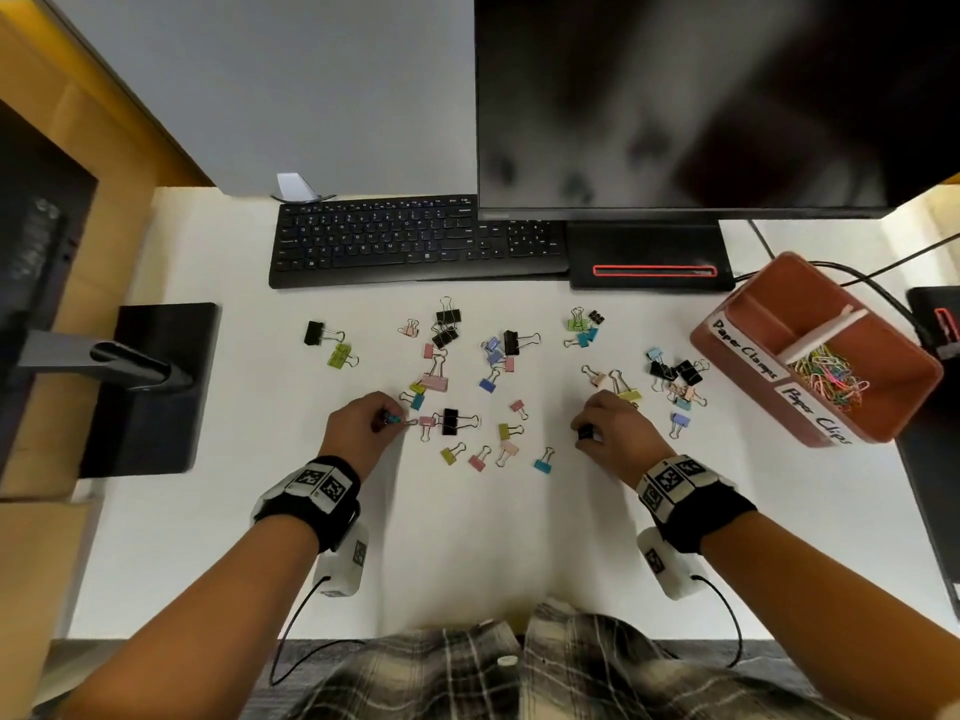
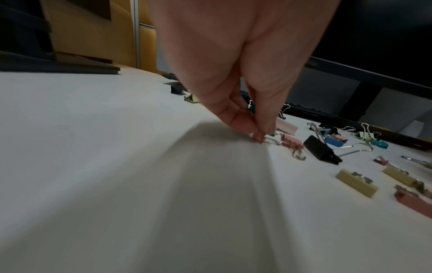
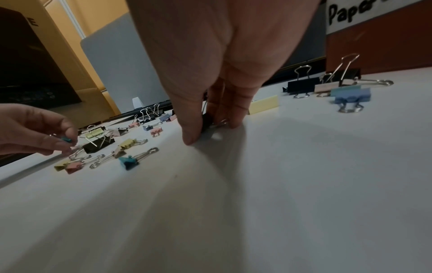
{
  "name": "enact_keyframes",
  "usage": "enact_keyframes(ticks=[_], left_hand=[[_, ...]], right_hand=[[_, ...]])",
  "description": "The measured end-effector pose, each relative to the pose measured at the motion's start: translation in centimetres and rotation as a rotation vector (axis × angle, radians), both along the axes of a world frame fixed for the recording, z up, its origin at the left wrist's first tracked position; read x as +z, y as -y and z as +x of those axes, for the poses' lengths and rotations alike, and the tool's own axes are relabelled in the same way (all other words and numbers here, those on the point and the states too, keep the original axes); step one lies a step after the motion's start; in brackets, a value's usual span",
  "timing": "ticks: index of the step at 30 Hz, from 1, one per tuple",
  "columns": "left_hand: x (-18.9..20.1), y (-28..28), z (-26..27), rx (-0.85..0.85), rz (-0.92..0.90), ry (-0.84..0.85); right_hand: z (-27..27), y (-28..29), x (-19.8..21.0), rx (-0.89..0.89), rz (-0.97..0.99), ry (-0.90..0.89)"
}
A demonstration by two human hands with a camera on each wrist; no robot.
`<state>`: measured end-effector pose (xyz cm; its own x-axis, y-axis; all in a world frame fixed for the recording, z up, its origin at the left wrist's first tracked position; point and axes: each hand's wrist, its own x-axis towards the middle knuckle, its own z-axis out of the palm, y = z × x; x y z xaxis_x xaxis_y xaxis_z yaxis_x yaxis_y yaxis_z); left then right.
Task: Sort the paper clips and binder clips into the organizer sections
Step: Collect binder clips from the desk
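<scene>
Head view: binder clips (image 1: pixel 451 422) lie scattered on the desk (image 1: pixel 519 537), too many and too overlapped to count; paper clips (image 1: pixel 826 374) fill one organizer (image 1: pixel 893 407) section. Left hand (image 1: pixel 358 426) pinches a teal clip (image 1: pixel 393 418); right hand (image 1: pixel 613 428) grips a black clip (image 1: pixel 586 432). Left wrist view: fingertips (image 2: pixel 243 125) hide the teal clip. Right wrist view: the black clip (image 3: pixel 207 122) is mostly hidden between thumb and fingers.

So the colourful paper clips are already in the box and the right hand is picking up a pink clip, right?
Not pink. The right wrist view shows the right hand pinching a black binder clip. The colourful paper clips are indeed in the organizer.
</scene>
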<state>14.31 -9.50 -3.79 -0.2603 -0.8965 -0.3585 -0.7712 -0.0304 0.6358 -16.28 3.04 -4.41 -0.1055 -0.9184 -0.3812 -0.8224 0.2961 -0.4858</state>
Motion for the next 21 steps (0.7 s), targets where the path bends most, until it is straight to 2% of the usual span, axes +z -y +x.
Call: enact_keyframes(ticks=[5,8,10,14,17,21], left_hand=[[1.0,0.2,0.2,0.02,-0.029,-0.043],[3.1,0.4,-1.1,-0.007,-0.03,-0.11],[4.9,0.5,-3.4,-0.083,-0.025,-0.163],[7.9,0.2,-11.4,-0.276,-0.035,-0.223],[9.5,-1.0,-19.8,-0.397,-0.081,-0.264],[10.6,-2.6,-29.7,-0.42,-0.149,-0.385]], right_hand=[[-0.5,0.0,0.1,0.013,-0.028,0.015],[-1.5,-0.5,1.3,-0.002,-0.14,0.067],[-2.7,-1.0,2.7,-0.038,-0.243,0.118],[-6.8,-2.2,6.2,-0.081,-0.4,0.068],[-11.0,-2.9,8.5,-0.168,-0.404,-0.002],[-14.8,-3.0,11.0,-0.268,-0.446,-0.041]])
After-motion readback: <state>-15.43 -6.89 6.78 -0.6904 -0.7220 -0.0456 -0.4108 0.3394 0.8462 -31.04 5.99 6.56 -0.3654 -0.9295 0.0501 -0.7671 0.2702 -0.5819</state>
